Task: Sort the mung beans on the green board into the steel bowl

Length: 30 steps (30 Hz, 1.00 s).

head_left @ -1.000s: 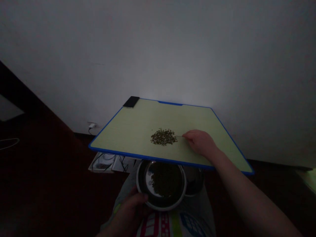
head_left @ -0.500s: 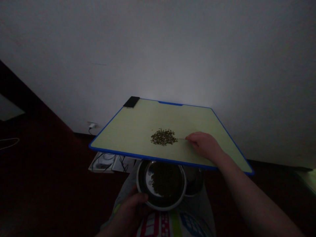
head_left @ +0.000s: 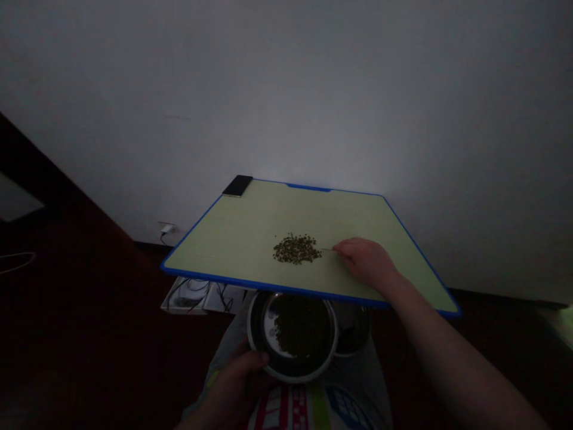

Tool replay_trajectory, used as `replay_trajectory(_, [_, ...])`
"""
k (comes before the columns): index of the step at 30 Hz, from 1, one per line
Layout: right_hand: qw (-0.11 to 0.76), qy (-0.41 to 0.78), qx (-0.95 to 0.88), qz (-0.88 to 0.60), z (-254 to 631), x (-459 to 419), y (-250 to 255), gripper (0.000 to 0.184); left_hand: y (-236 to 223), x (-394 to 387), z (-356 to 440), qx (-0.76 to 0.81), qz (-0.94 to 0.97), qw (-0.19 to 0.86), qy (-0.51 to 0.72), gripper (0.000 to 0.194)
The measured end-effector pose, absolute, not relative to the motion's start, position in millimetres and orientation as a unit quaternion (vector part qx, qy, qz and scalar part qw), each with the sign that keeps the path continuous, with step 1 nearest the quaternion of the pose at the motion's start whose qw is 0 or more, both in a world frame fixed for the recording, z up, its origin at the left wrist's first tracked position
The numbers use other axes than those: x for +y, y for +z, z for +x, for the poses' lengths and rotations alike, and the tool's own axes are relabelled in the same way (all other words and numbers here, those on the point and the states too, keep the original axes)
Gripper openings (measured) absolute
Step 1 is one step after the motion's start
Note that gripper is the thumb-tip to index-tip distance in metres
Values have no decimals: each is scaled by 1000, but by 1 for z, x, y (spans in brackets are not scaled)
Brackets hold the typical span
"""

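Observation:
Small brownish-green grains, like beans or seeds, lie in a loose patch on a pale table top with a blue rim. My right hand pinches a thin, needle-like stick, its tip at the right edge of the patch. In my lap, my left hand grips the near left rim of a round metal bowl, thumb over the edge. Dark green grains cover much of the bowl's bottom. Partly hidden behind that bowl, a second metal bowl sits to its right.
A black phone lies at the table's far left corner. Below the left front edge are white boxes with dark cables. A white plug sits in the wall, which stands just behind the table.
My right hand has shifted slightly left and away from me, bringing the stick's tip to the upper right of the grain patch. The left hand and bowl look the same.

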State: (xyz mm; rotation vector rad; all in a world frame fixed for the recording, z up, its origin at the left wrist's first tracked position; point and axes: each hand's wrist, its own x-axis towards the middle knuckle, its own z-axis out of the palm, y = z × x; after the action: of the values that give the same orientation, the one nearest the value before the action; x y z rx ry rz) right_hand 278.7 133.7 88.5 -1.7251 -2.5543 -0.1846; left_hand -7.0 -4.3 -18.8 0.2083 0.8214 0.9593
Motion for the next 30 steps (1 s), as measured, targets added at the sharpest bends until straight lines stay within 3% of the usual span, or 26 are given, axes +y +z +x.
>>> replay_trajectory(30, [45, -72, -822, -563, 286, 129, 86, 35, -17, -3, -5, 370, 98, 809, 447, 75])
